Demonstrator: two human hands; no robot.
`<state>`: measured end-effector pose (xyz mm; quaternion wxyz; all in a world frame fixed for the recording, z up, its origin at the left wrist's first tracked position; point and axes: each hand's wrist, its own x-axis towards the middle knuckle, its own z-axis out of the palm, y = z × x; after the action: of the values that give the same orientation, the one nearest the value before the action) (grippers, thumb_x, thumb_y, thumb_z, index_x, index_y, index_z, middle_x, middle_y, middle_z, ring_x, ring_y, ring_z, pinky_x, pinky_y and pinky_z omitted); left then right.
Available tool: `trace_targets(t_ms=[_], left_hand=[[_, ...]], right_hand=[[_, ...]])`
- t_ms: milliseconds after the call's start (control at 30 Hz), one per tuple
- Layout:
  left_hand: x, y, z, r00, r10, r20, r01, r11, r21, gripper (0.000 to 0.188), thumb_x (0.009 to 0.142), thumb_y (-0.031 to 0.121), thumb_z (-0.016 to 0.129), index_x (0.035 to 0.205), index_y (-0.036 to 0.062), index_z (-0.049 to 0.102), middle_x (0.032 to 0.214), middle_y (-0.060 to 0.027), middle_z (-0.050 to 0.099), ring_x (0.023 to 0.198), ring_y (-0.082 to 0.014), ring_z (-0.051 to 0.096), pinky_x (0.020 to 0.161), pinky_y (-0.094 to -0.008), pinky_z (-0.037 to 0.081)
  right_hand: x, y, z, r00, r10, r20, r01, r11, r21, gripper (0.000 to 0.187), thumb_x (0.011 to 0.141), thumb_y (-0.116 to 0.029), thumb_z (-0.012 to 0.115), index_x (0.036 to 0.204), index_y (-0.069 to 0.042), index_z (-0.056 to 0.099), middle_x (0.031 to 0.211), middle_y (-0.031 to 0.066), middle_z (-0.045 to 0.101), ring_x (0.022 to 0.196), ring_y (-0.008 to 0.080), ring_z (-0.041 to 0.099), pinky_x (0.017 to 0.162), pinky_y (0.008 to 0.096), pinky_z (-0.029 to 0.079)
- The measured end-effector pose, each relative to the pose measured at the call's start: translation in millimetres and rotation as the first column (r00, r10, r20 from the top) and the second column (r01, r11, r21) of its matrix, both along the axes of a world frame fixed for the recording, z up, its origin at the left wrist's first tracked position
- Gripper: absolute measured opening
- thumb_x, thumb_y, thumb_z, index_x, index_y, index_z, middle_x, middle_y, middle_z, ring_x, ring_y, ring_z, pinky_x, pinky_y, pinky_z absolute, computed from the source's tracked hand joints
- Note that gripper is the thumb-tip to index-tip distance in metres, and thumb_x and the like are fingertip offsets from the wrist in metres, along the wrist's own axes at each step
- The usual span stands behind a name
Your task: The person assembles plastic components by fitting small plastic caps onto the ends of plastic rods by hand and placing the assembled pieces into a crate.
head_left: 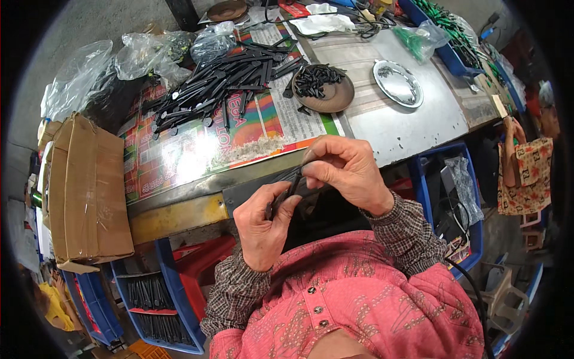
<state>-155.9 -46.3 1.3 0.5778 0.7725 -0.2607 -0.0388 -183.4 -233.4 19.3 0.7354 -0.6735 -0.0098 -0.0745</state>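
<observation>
Between my two hands, just off the table's front edge, is a slim black strip-like part (294,184). My left hand (260,228) grips its lower length between thumb and fingers. At the upper end my right hand (350,172) is closed in a pinch; whether a small piece sits in those fingertips is hidden. Beyond them on the table lies a large heap of long black parts (230,78), some with round ends. A brown round dish (341,102) of small black pieces stands right of the heap. Farther right is a shiny metal dish (412,99) with small bits in it.
A cardboard box (95,191) stands at the table's left end, with plastic bags (155,54) behind it. Blue bins (164,287) of black parts sit below left; another blue bin (475,239) is below right. A long blue tray (451,60) holds green and black parts.
</observation>
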Motion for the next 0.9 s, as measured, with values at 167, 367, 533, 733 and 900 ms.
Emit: trace_targets(t_ms=[167, 367, 533, 733, 900], left_hand=[[13.8, 6.8, -8.7, 0.998, 0.049, 0.035, -0.048, 0.998, -0.045, 0.022, 0.082, 0.009, 0.075, 0.098, -0.0018, 0.066, 0.078, -0.0085, 0.063, 0.063, -0.0123, 0.055, 0.059, -0.026, 0.045], [17.0, 7.9, -7.1, 0.999, 0.041, -0.003, -0.041, 0.999, -0.03, 0.02, 0.086, 0.014, 0.074, 0.097, -0.0015, 0.068, 0.08, -0.0016, 0.064, 0.07, -0.0074, 0.054, 0.063, -0.0225, 0.043], [20.2, 9.1, -6.4, 0.998, 0.032, 0.051, -0.032, 0.999, 0.001, 0.022, 0.081, 0.011, 0.077, 0.096, -0.001, 0.066, 0.075, -0.0079, 0.062, 0.059, -0.012, 0.053, 0.056, -0.0256, 0.044], [19.6, 9.8, -5.7, 1.0, 0.028, 0.004, -0.028, 1.0, 0.008, 0.019, 0.086, 0.014, 0.074, 0.096, -0.001, 0.068, 0.075, 0.0001, 0.06, 0.063, -0.0062, 0.049, 0.057, -0.022, 0.039], [20.3, 9.8, -9.3, 0.998, 0.034, 0.046, -0.035, 0.999, 0.004, 0.02, 0.087, 0.017, 0.072, 0.096, -0.0008, 0.068, 0.075, -0.0002, 0.062, 0.065, -0.0058, 0.052, 0.058, -0.0212, 0.041]], right_hand=[[30.3, -34.9, 5.4, 0.969, -0.12, 0.215, 0.228, 0.768, -0.598, 0.009, 0.08, -0.003, 0.067, 0.087, 0.003, 0.065, 0.078, 0.0107, 0.063, 0.072, 0.0185, 0.063, 0.064, 0.0313, 0.049], [74.5, -80.4, -12.5, 0.899, -0.126, 0.419, 0.437, 0.299, -0.848, 0.012, 0.08, -0.006, 0.064, 0.09, 0.0, 0.066, 0.086, 0.0149, 0.064, 0.078, 0.0319, 0.062, 0.069, 0.0368, 0.048], [93.8, -82.6, -22.6, 0.914, -0.086, 0.396, 0.406, 0.189, -0.894, 0.011, 0.079, -0.005, 0.063, 0.09, -0.001, 0.064, 0.085, 0.0137, 0.061, 0.082, 0.0327, 0.061, 0.072, 0.0418, 0.047], [101.0, -81.5, -25.0, 0.909, -0.03, 0.416, 0.417, 0.071, -0.906, 0.005, 0.078, -0.003, 0.059, 0.083, -0.001, 0.059, 0.079, 0.0145, 0.058, 0.081, 0.0338, 0.059, 0.071, 0.0438, 0.048], [102.0, -86.8, -22.3, 0.915, 0.012, 0.404, 0.403, 0.026, -0.915, 0.003, 0.078, -0.002, 0.055, 0.078, 0.0, 0.057, 0.076, 0.0158, 0.057, 0.079, 0.0347, 0.059, 0.07, 0.0446, 0.048]])
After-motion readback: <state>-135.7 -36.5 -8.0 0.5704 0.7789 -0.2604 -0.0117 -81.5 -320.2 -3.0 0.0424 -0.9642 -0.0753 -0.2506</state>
